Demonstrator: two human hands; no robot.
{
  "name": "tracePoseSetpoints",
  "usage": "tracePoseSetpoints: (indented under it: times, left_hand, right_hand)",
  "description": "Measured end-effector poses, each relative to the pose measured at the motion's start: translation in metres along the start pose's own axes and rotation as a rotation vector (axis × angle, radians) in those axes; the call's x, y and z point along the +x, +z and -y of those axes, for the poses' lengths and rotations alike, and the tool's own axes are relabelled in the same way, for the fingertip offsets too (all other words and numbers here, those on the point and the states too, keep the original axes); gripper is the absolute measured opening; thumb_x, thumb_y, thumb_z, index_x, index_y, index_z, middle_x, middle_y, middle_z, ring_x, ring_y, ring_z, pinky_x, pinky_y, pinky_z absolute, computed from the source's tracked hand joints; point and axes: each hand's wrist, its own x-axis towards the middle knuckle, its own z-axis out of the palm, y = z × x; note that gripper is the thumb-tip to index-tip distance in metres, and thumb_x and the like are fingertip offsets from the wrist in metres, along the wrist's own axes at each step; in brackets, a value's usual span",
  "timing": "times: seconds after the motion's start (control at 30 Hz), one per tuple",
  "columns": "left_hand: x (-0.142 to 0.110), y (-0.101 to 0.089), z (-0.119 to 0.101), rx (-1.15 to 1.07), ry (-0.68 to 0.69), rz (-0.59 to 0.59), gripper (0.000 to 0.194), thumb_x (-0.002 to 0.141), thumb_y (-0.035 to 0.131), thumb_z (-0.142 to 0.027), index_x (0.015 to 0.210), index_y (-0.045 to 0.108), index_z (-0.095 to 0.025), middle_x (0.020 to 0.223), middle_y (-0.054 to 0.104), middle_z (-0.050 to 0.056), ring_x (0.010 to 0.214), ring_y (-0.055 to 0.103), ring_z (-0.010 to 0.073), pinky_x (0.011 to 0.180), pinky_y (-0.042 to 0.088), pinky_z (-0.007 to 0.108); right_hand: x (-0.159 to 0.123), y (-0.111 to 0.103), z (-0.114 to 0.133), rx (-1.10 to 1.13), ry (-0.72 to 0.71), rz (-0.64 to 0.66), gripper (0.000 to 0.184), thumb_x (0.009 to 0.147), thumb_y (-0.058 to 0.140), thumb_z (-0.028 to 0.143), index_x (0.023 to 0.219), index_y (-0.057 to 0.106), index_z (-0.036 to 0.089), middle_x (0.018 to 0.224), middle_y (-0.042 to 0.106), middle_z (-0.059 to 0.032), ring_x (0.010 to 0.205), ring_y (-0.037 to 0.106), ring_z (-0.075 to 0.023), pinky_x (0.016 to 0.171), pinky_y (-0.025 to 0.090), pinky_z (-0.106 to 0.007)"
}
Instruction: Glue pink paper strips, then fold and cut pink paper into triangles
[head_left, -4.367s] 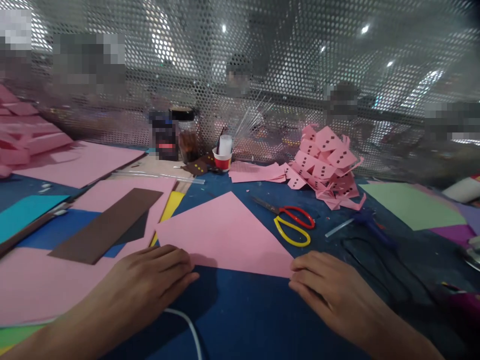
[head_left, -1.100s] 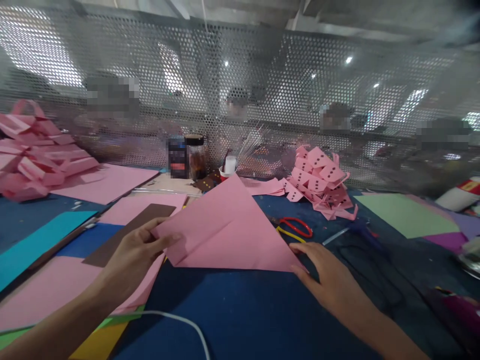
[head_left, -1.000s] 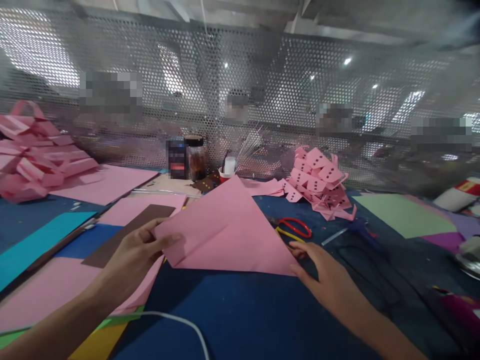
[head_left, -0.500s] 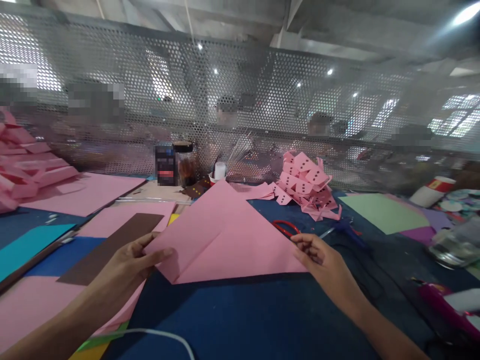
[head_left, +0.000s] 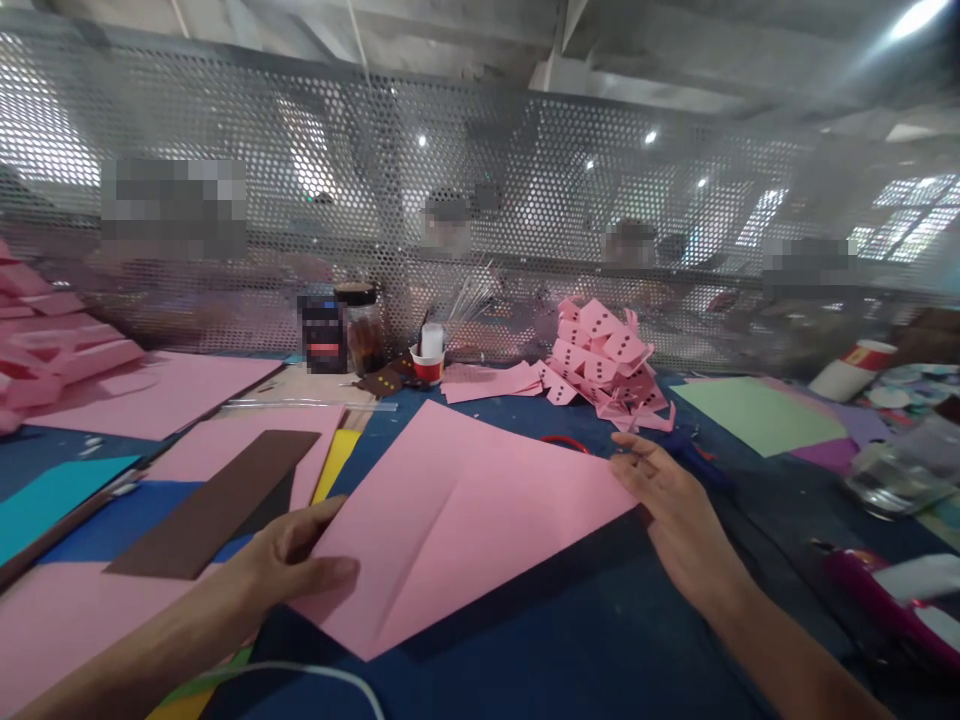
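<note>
A pink sheet of paper (head_left: 457, 510) with a diagonal crease is held just above the blue table (head_left: 540, 640), opened out almost flat. My left hand (head_left: 289, 565) pinches its left corner, thumb on top and fingers under the sheet. My right hand (head_left: 667, 495) holds the right corner, fingers partly curled on the edge. A bit of the red scissors handle (head_left: 561, 440) shows just past the far edge of the sheet.
A brown strip (head_left: 217, 500) lies on pink and yellow sheets at left. A pile of cut pink pieces (head_left: 607, 365) sits behind, by jars (head_left: 341, 325) and a small red cup (head_left: 429, 360). Green paper (head_left: 757, 415) lies right. A white cable (head_left: 300, 670) runs near me. A perforated screen (head_left: 480, 200) backs the table.
The folded pink triangle was lifted off the table by both hands and has been unfolded into a wider creased sheet, now lowered and tilted flatter. The scissors are mostly covered by it.
</note>
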Motion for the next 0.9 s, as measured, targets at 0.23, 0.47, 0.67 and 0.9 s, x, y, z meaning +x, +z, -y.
tracePoseSetpoints:
  times: [0.23,0.47,0.67,0.9]
  left_hand:
    - [0.009,-0.008,-0.001,-0.078,-0.034,0.048,0.065,0.060,0.088,-0.029,0.122,0.071,-0.033,0.110,0.079,0.001,0.103,0.073,0.0332,0.081,0.062,0.036]
    - [0.010,-0.006,0.005,-0.102,-0.004,0.076,0.063,0.068,0.087,-0.034,0.128,0.069,-0.031,0.114,0.078,0.003,0.102,0.074,0.0312,0.079,0.061,0.033]
    - [0.012,-0.010,0.012,-0.090,0.002,0.056,0.059,0.065,0.089,-0.036,0.120,0.073,-0.026,0.110,0.079,0.005,0.092,0.076,0.0288,0.072,0.061,0.030]
    - [0.003,-0.007,0.006,-0.031,-0.084,0.020,0.066,0.061,0.090,-0.040,0.123,0.070,-0.026,0.120,0.076,0.005,0.100,0.074,0.0308,0.079,0.062,0.033]
  right_hand:
    - [-0.005,0.010,-0.003,0.324,0.180,0.152,0.051,0.081,0.080,0.050,0.122,0.066,0.023,0.109,0.073,-0.0066,0.097,0.069,-0.0227,0.086,0.057,-0.039]
    - [-0.016,0.022,-0.004,0.198,0.195,0.352,0.058,0.080,0.081,0.050,0.130,0.064,0.025,0.131,0.067,-0.0088,0.118,0.065,-0.0257,0.106,0.051,-0.045]
    - [-0.011,0.019,-0.022,-0.097,0.169,0.335,0.049,0.084,0.076,0.051,0.121,0.068,0.018,0.113,0.075,-0.0104,0.105,0.071,-0.0258,0.091,0.058,-0.040]
    - [-0.011,0.012,-0.015,-0.391,-0.014,0.175,0.037,0.087,0.069,0.055,0.085,0.072,0.018,0.078,0.075,-0.0069,0.078,0.071,-0.0218,0.076,0.057,-0.032]
